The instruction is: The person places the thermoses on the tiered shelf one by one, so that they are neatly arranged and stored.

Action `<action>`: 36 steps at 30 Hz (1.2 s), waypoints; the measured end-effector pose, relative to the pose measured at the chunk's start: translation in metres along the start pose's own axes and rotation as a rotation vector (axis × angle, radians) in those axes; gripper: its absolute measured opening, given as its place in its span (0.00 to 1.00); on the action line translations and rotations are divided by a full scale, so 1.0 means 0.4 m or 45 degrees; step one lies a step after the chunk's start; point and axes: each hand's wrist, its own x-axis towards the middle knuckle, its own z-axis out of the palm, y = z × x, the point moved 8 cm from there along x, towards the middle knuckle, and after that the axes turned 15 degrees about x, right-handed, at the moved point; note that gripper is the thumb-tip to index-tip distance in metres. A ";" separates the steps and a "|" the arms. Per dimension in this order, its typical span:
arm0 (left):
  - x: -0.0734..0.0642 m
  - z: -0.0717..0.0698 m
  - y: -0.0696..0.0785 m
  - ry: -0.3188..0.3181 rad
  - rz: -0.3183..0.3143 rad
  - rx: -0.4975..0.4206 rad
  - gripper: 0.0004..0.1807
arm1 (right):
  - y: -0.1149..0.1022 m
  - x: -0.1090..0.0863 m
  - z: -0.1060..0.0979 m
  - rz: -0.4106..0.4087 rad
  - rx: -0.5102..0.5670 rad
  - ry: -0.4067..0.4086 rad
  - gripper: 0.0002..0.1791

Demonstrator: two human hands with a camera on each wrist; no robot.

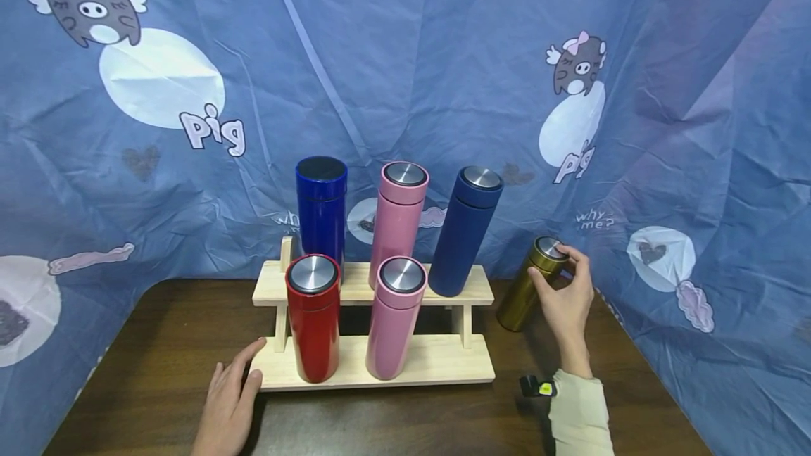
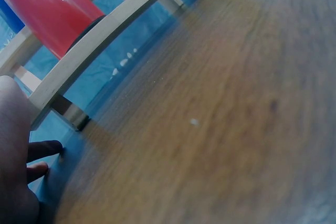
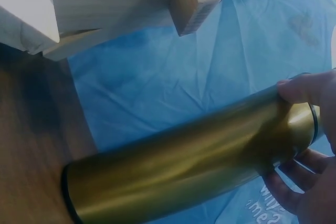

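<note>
On the right, my right hand [image 1: 567, 301] grips a gold thermos [image 1: 521, 298] near its silver-topped lid, thumb on one side and fingers on the other. The right wrist view shows the thermos's dark base rim at the table. My left hand [image 1: 229, 400] rests at the left end of the wooden rack [image 1: 443, 368], its fingers extended beside the lower shelf. A red thermos [image 1: 317, 333] and a pink thermos [image 1: 394, 333] stand on that shelf. Along the upper shelf are a bright blue thermos [image 1: 322, 220], another pink thermos [image 1: 399, 224] and a dark blue thermos [image 1: 465, 238].
The dark wooden table [image 1: 380, 424] carries the two-tier rack in its middle. A blue cloth [image 1: 443, 55] with pig prints hangs behind and at both sides. A small black strap piece with a yellow-green spot [image 1: 545, 389] sits at the right wrist.
</note>
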 end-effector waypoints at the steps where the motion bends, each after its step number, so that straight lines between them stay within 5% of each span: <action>1: 0.000 0.000 0.000 0.000 0.000 0.000 0.22 | -0.002 0.001 -0.001 -0.001 -0.001 0.000 0.36; 11: 0.001 0.000 -0.001 -0.027 -0.021 0.005 0.23 | -0.067 0.013 -0.019 -0.040 0.064 0.036 0.36; 20: 0.000 0.000 -0.001 0.004 -0.007 0.004 0.22 | -0.194 0.006 -0.021 -0.073 0.100 0.057 0.36; 28: 0.001 0.002 -0.004 -0.054 -0.051 0.017 0.23 | -0.227 0.006 -0.029 -0.104 0.087 -0.025 0.37; 36: 0.002 0.002 -0.003 -0.041 -0.038 0.007 0.23 | -0.297 -0.011 -0.018 -0.124 0.153 -0.212 0.38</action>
